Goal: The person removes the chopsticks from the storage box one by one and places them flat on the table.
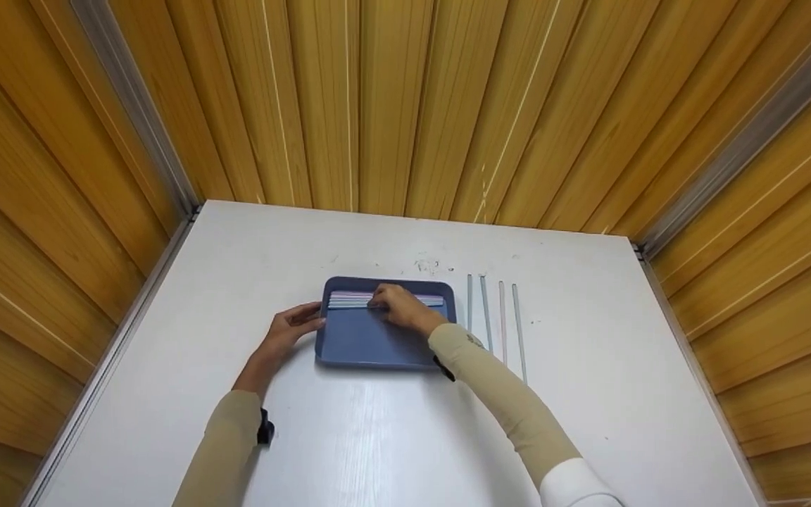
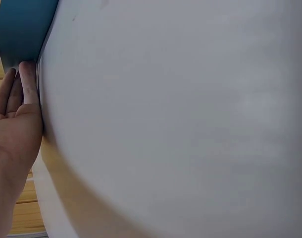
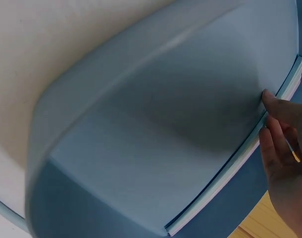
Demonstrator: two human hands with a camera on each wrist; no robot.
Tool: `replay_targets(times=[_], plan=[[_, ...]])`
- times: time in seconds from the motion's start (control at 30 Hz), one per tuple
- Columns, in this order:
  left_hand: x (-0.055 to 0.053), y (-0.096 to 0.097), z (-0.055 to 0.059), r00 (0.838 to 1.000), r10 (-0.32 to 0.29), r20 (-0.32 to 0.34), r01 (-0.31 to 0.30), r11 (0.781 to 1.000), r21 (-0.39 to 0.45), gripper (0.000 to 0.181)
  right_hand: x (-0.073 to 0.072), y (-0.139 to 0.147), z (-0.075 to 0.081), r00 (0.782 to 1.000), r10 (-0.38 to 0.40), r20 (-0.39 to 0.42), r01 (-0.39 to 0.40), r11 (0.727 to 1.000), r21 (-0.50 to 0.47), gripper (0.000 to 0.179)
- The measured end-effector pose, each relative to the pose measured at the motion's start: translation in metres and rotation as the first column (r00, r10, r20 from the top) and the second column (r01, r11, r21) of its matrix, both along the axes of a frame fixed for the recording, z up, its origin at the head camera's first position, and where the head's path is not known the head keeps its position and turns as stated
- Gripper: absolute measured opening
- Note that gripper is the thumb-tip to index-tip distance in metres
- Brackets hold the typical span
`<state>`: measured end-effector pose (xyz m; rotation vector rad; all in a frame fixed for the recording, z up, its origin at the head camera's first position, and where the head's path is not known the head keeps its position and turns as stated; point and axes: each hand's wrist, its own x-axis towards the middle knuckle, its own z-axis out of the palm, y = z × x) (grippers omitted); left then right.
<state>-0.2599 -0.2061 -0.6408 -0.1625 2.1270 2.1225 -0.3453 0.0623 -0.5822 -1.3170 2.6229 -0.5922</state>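
A blue rectangular tray (image 1: 377, 341) lies on the white table. Along its far side runs a row of thin pastel drinking straws (image 1: 349, 300), side by side in pink, white and blue-green. My right hand (image 1: 402, 308) reaches into the tray and pinches at the middle of this row. In the right wrist view, the thumb (image 3: 277, 105) is on the near side of the straws (image 3: 210, 191) and the fingers are on the far side. My left hand (image 1: 291, 329) touches the tray's left wall (image 2: 25, 34) from outside, its fingers mostly straight.
Several loose straws (image 1: 503, 317) lie roughly parallel on the table (image 1: 588, 394), just right of the tray, partly covered by the right forearm. Small dark marks (image 1: 428, 265) show on the tabletop beyond the tray. Wood-patterned panels (image 1: 391, 105) enclose the back and sides.
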Motion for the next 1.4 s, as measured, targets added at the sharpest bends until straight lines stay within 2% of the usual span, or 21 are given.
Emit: replay_targets(times=[0.13,0.33,0.63,0.77,0.9,1.07,1.17,1.4], plan=[[0.0,-0.001,-0.002,1.0,0.003,0.005,-0.003,1.0,0.007,0.057,0.001,-0.001,-0.001,1.0,0.004,-0.021,-0.003,1.0,0.009,0.03],[0.0,-0.001,-0.002,1.0,0.009,0.001,-0.009,1.0,0.007,0.058,0.0,-0.002,-0.003,1.0,-0.015,0.023,0.016,1.0,-0.014,0.029],[-0.001,-0.001,-0.002,1.0,0.013,0.018,-0.012,1.0,-0.017,0.057,0.003,0.002,-0.009,0.999,-0.036,0.037,0.037,0.999,-0.039,0.018],[-0.001,-0.001,-0.002,1.0,-0.003,0.026,0.004,1.0,-0.031,0.057,0.006,0.002,-0.007,0.993,-0.078,0.092,0.083,0.995,-0.051,0.017],[-0.002,-0.002,-0.001,1.0,0.001,0.023,-0.001,1.0,-0.022,0.058,0.008,0.0,-0.001,0.976,-0.128,0.176,0.142,0.988,-0.066,0.017],[-0.001,-0.001,0.0,1.0,-0.004,0.017,0.004,1.0,-0.013,0.059,0.008,0.0,0.008,0.954,-0.202,0.22,0.232,0.965,-0.119,0.017],[-0.001,-0.001,0.0,1.0,-0.011,0.015,0.012,1.0,-0.019,0.059,0.008,0.004,0.011,0.944,-0.225,0.239,0.272,0.944,-0.185,0.02],[0.0,-0.002,0.0,1.0,-0.023,0.012,0.023,1.0,-0.009,0.059,0.006,0.016,0.018,0.899,-0.274,0.342,0.389,0.858,-0.335,0.026]])
